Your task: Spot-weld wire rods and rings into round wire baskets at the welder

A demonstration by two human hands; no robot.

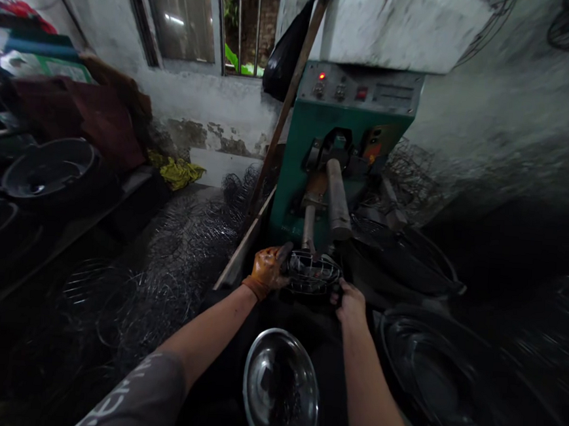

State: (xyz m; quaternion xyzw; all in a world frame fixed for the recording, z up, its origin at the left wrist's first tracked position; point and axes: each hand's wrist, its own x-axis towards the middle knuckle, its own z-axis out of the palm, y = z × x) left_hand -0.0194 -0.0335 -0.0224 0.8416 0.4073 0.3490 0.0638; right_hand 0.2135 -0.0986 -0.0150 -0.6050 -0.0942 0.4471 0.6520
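- Fingers (281,260) of gloved left hand (266,272) curled around wire cage (312,272), 9 o'clock end.
- Bare right hand (349,303) gripping 4 o'clock edge.
- Cage under machine (341,153) rods, long axis 9-to-3, both hands equally close.

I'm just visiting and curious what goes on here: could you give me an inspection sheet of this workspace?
Surface: dark bench in front of a green machine.
Job's things: small wire cage held under the machine's metal rod.
Clutter: heaps of wire guards on the left, dark basins on the right, shiny metal bowl near the person.
Hands: gloved left hand and bare right hand grip the cage's sides.
Cables: nothing seen.
Surroundings: barred window, peeling wall, yellow rag.
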